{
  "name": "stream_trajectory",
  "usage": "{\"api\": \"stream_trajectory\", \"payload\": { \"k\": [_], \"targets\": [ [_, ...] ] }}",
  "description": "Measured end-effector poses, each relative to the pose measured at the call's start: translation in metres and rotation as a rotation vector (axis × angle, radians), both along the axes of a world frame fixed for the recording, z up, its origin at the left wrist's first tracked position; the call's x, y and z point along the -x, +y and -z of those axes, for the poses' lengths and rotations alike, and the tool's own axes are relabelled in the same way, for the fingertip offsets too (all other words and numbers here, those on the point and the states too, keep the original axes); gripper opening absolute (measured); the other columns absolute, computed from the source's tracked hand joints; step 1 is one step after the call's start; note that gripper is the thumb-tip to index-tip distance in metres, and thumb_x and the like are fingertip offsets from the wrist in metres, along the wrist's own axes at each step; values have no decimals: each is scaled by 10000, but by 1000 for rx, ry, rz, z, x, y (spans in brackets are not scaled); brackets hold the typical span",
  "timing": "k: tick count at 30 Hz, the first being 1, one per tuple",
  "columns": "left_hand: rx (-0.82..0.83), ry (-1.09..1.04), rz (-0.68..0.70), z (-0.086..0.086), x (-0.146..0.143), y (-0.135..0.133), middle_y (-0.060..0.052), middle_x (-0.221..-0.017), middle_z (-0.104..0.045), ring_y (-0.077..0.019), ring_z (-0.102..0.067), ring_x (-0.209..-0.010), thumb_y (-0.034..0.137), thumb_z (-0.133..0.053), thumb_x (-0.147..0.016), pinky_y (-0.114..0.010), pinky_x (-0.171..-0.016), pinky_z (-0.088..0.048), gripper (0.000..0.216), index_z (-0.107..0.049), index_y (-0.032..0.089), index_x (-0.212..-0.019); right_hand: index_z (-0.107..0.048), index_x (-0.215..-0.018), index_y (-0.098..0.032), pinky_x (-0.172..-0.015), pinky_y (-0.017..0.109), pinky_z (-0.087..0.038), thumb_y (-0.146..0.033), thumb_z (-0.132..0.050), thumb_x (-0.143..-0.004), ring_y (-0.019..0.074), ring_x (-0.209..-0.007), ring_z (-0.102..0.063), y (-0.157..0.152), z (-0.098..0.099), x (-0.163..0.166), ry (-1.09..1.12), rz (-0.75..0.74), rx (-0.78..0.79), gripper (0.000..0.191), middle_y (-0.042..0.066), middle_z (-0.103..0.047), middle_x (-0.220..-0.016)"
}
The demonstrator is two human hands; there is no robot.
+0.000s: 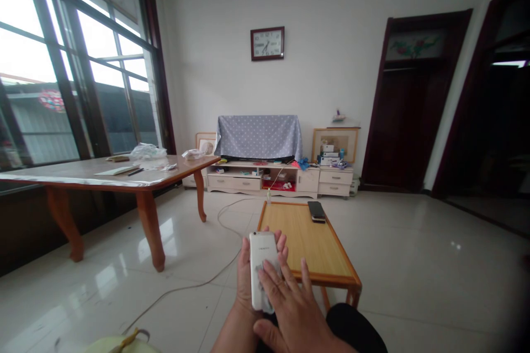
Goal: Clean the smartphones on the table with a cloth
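My left hand [244, 276] is wrapped round a white smartphone [260, 245], thumb along one side and fingertips along the other. The phone's back faces up, with a round camera lens near its top corner. My right hand [292, 300] lies across the lower part of the phone's back. Its fingers are stretched out and apart, with the fingertips touching the back. A greyish patch shows beside and under these fingertips; I cannot tell whether it is a thin wipe or part of the phone.
Ahead stands a low wooden table [298, 242] with dark phones [317, 212] stacked at its far right. A larger table [74, 171] with plastic bags [148, 151] stands left. A cable [182, 288] crosses the floor. A white cabinet [236, 182] lines the wall.
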State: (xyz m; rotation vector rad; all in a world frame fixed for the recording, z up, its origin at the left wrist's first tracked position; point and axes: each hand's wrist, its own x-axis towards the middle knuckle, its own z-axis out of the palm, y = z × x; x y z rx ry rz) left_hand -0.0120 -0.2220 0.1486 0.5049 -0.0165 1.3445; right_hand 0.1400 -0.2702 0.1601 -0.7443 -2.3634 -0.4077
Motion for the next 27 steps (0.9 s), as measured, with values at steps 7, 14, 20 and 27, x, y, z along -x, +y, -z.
{"api": "stream_trajectory", "payload": {
  "k": [7, 14, 20, 27],
  "targets": [
    [-22, 48, -13, 3, 4, -1, -97, -1524, -514, -299, -438, -1438, 562, -386, -1001, -513, -1221, -271, 534, -566, 269, -1409, -306, -1586, -196, -1178, 714, -159, -730, -379, -951, 400, -1468, -337, 5, 3, 1, -9, 3, -65, 833, 110, -414, -1574],
    [-69, 52, 105, 4, -8, -3, -68, -1534, -507, -282, -332, -1500, 593, -327, -998, -469, -1258, -161, 586, -565, 267, -1422, -255, -1603, -203, -1169, 721, -169, -703, -389, -961, 401, -1485, -299, 12, -21, 0, 17, 58, 15, 824, 116, -358, -1606],
    [-98, 97, 106, 3, -6, -3, -38, -1548, -490, -273, -252, -1529, 653, -320, -963, -466, -1248, -166, 616, -548, 327, -1433, -269, -1600, -193, -1183, 712, -130, -711, -400, -951, 404, -1475, -317, 12, -25, -1, -7, -13, -28, 841, 125, -385, -1591],
    [-142, 143, 152, -5, -16, -4, -34, -1567, -462, -277, -196, -1544, 644, -293, -967, -438, -1264, -136, 644, -591, 278, -1405, -250, -1604, -215, -1175, 736, -114, -655, -403, -980, 389, -1505, -255, 17, -44, -3, 50, 84, 50, 779, 102, -356, -1609]
  ]
}}
